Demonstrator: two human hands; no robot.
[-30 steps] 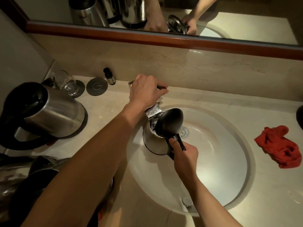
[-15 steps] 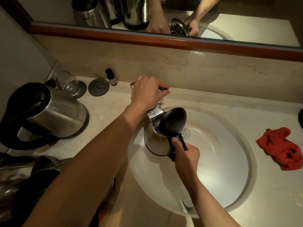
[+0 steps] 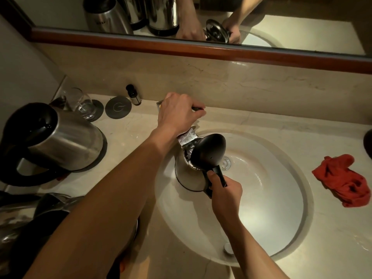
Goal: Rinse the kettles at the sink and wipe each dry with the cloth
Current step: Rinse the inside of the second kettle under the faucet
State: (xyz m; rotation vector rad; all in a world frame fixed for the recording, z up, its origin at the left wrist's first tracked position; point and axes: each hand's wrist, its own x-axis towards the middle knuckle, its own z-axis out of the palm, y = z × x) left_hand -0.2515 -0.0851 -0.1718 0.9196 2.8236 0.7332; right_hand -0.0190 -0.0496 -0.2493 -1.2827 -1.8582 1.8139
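Note:
A steel kettle with its black lid flipped up stands in the left part of the round sink, under the tap spout. My right hand grips its black handle. My left hand is curled over the tap handle at the back of the basin. A second steel kettle stands on the counter at the left, and a third sits dark at the lower left. The red cloth lies crumpled on the counter to the right of the sink.
At the back left stand a drinking glass on a coaster, a round grey coaster and a small dark bottle. A mirror with a wooden frame runs above the backsplash. A dark object shows at the right edge.
Hardly anything has moved: both hands keep their grips and the kettle stays under the spout. The view has shifted only slightly.

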